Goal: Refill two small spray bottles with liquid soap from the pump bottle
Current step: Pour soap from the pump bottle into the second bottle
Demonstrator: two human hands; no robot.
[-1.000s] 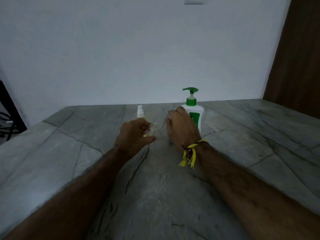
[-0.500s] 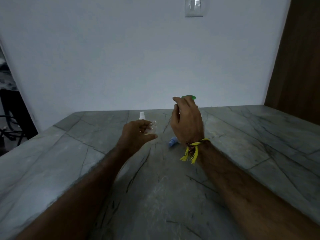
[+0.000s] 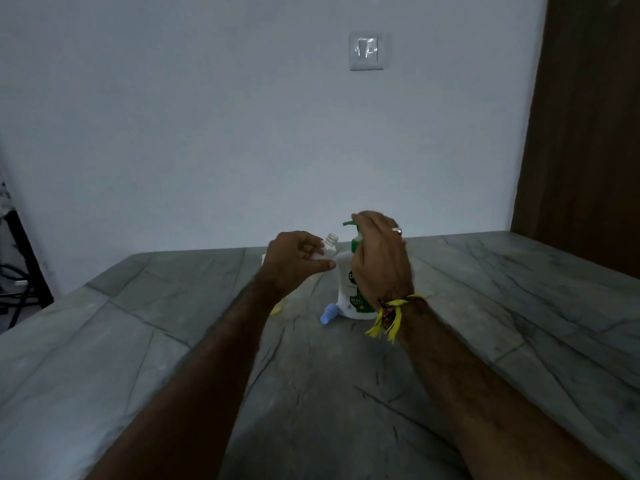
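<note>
A: Far left first?
B: Dark stand with cables (image 3: pixel 15 271) off the worktop's left edge. Grey veined stone worktop (image 3: pixel 104 358) ran back to the pale wall.

A: Left hand?
B: Left hand (image 3: pixel 294 263) was raised over the middle of the worktop, toward the back edge, fingers curled round a small clear plastic spray bottle with its top off (image 3: pixel 330 245). Open neck pointed up and tilted right, just under the pump spout. Firm grasp, thumb across the bottle's front.

A: Anything under that hand?
B: A bit of white (image 3: pixel 264 259) peeked out behind the wrist, and a small yellow thing (image 3: pixel 276 310) lay on the worktop below the forearm; couldn't tell what either was.

A: The pump bottle?
B: White soap pump bottle with green label and green pump head (image 3: pixel 349 289) stood upright on the worktop mid-way, near the back edge. A small light-blue cap-like piece (image 3: pixel 328 315) lay touching its base on the left.

A: Right hand?
B: Right hand (image 3: pixel 379 258) sat on top of the pump head, fingers curled over it, gripping it. Ring on one finger, yellow thread band (image 3: pixel 391 315) on the wrist.

A: Further right?
B: White wall switch plate (image 3: pixel 367 51) high on the wall, brown wooden panel (image 3: pixel 588 133) at the right edge.
</note>
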